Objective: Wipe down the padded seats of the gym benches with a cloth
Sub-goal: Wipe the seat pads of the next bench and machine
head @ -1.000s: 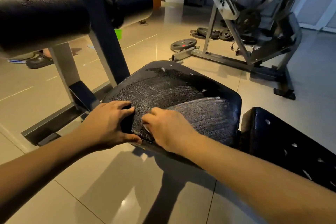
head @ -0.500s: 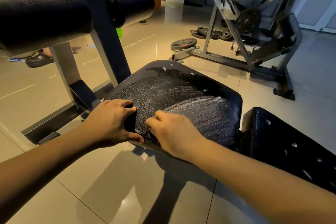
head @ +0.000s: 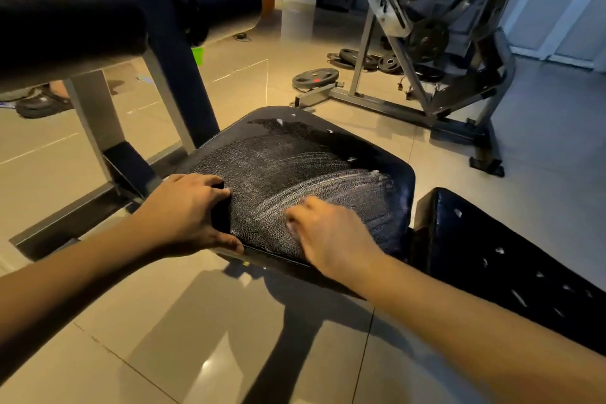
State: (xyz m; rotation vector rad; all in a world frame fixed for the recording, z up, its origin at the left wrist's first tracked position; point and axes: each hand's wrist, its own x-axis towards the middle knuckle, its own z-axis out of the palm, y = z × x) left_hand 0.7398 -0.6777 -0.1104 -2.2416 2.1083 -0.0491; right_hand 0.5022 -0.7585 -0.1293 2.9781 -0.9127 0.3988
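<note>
The black padded seat point(head: 295, 154) lies tilted in the middle, its worn surface marked with pale curved wipe streaks. My left hand point(head: 183, 213) grips the seat's near left corner, thumb under the edge. My right hand point(head: 331, 236), blurred by motion, presses fingers-down on the near part of the pad. Only a whitish sliver of the cloth point(head: 290, 226) peeks out beneath its fingertips; the remainder is hidden by the hand. A second black pad point(head: 492, 256) with small tears adjoins the seat at the right.
A thick black roller pad point(head: 65, 16) on a grey steel frame hangs over the upper left. Behind the seat stand a plate-loaded machine point(head: 426, 75) and weight plates point(head: 314, 77) on the glossy tiled floor. A person's shoe point(head: 39, 105) shows at far left.
My right hand has slid to the right across the near part of the seat, leaving fresh streaks behind it. My left hand has kept its hold on the corner.
</note>
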